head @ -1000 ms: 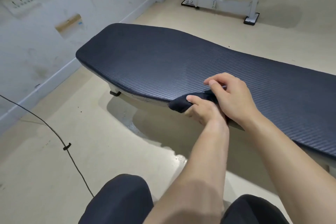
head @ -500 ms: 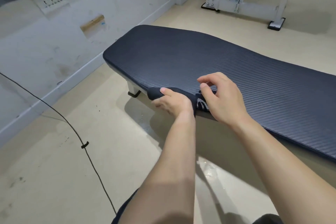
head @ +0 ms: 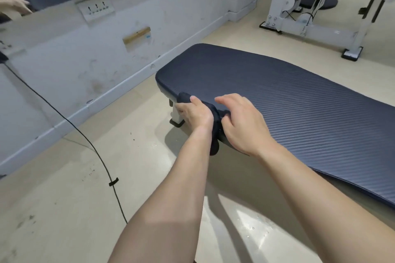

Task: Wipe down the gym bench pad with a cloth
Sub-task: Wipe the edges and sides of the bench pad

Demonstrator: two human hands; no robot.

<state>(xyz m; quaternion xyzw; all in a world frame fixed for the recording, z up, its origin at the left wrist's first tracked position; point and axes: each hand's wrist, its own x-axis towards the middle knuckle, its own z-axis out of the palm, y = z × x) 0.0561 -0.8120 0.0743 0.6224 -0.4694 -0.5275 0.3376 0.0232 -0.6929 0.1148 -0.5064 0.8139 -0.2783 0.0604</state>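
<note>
At frame centre, a soft, limp dark cloth (head: 214,123) is gripped by the left hand (head: 195,113) and pinched by the right hand (head: 241,123) against the ribbed navy bench pad (head: 299,100); bunched folds are best held.

Both forearms are bare from the bottom edge of the frame up to the wrists, with no sleeve, watch, band or glove on either, and the left hand (head: 195,113) and right hand (head: 243,126) carry no rings that can be made out.
</note>
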